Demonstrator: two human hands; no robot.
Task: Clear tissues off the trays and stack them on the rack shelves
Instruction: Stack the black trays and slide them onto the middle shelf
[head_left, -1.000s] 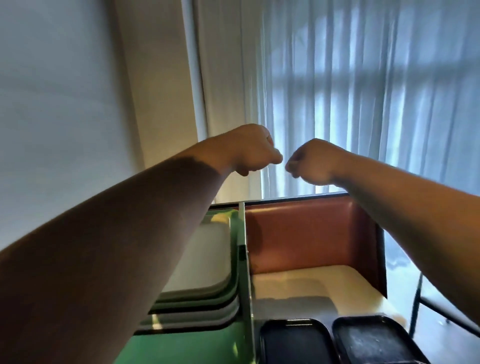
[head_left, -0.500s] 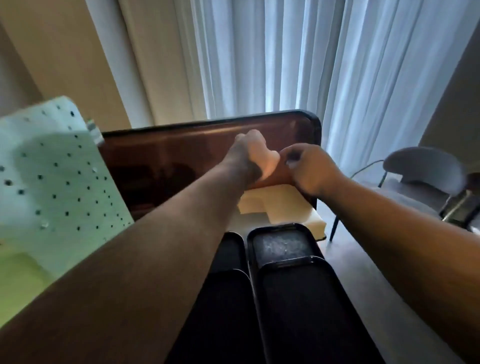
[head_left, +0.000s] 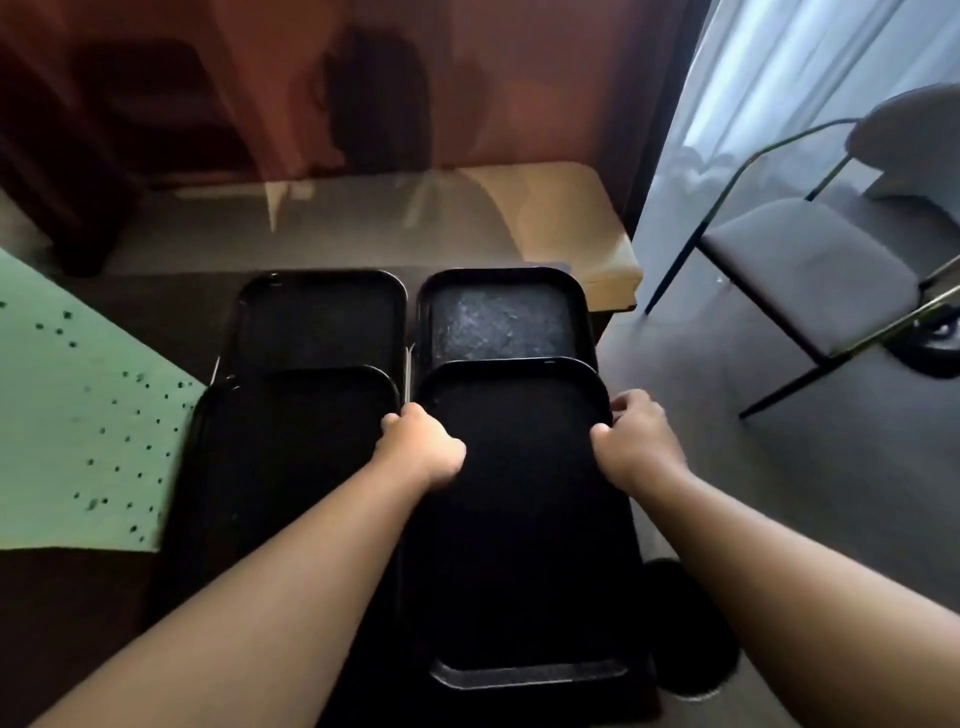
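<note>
Several black trays lie below me in two columns. The near right tray (head_left: 524, 519) is gripped on both long edges: my left hand (head_left: 423, 449) closes over its left rim and my right hand (head_left: 636, 441) over its right rim. Behind it sits a far right tray (head_left: 501, 325) with a scuffed, whitish bottom. To the left are a far left tray (head_left: 319, 322) and a near left tray (head_left: 291, 467), partly hidden by my left forearm. No tissue shows on any tray.
A green perforated rack panel (head_left: 78, 431) stands at the left. A reddish-brown glossy partition (head_left: 363, 88) rises behind a beige tabletop (head_left: 566, 218). A grey chair (head_left: 810, 270) with thin metal legs stands right, by white curtains (head_left: 779, 62). A round dark base (head_left: 691, 634) sits on the floor.
My view has dropped from the curtain and partition down onto the trays. Both fists have come down from chest height, spread apart and closed on the near right tray's edges.
</note>
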